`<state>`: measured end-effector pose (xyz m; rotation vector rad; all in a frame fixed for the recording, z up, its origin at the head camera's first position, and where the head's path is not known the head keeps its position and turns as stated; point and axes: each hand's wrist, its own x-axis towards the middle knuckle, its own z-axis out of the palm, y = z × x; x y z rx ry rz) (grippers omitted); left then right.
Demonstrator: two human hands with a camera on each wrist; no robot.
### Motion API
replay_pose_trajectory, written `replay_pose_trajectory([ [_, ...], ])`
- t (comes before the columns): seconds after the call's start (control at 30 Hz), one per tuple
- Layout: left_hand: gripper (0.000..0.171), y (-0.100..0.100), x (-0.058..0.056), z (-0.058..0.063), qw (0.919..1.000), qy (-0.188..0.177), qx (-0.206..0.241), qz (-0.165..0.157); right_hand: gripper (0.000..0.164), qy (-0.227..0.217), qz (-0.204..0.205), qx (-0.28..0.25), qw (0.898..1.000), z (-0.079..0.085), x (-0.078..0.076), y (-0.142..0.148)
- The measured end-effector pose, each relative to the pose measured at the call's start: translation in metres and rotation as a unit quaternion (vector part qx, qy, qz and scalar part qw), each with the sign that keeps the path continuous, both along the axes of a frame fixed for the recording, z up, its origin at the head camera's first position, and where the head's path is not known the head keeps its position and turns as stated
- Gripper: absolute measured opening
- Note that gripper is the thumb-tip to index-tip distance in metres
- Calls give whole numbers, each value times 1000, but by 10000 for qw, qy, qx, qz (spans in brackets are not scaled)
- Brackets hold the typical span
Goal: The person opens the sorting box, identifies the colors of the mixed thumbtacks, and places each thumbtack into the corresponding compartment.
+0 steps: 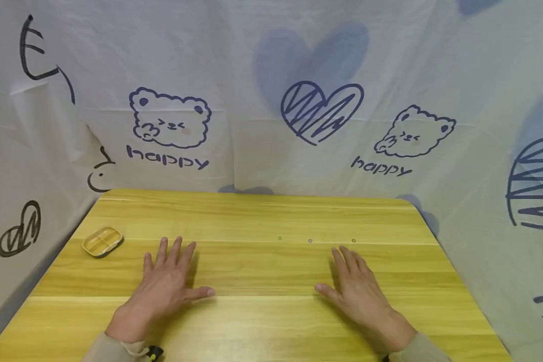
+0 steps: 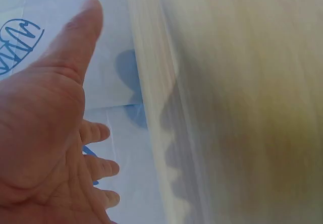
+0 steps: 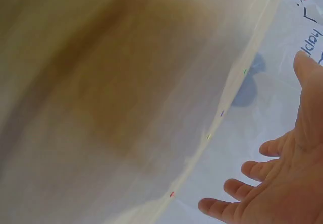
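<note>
My left hand [image 1: 165, 286] is over the left part of the wooden table, fingers spread and thumb pointing right, holding nothing. Beyond its fingertips to the left sits a small divided tray [image 1: 102, 242] with a light rim. On the right side, my right hand [image 1: 359, 291] has its fingers extended and grips nothing. Several tiny rings lie in a row past it: a green ring [image 1: 279, 238], a purple ring [image 1: 309, 241], a faint yellowish ring [image 3: 208, 136] and a reddish ring [image 1: 354, 240]. The reddish one is nearest the right fingertips, apart from them.
The yellow wood-grain table [image 1: 253, 322] has rounded far corners. White cloth [image 1: 249, 146] printed with hearts, bears and lettering hangs behind it and at both sides. A dark band [image 1: 155, 353] shows at the left wrist.
</note>
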<state>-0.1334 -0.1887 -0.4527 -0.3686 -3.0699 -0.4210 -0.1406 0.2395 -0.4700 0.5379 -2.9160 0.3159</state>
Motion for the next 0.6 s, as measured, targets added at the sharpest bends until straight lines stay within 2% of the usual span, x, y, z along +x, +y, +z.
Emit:
replay_pose_trajectory([
  [0.17, 100, -9, -5, -2, 9998, -1, 192, -104, 85, -36, 20, -215, 9998, 1, 0, -7],
  [0.3, 76, -24, -14, 0, 9990, 71, 399, -174, 76, -405, -94, -266, 9988, 5, 1, -12],
  [0.47, 53, -54, -24, 0, 9984, 277, 494, 70, 73, -922, -129, -227, 9954, 9, 4, -18],
  [0.6, 43, -83, -28, 1, 9964, 622, 500, 298, 71, -1004, -78, -113, 9949, 9, 5, -20],
])
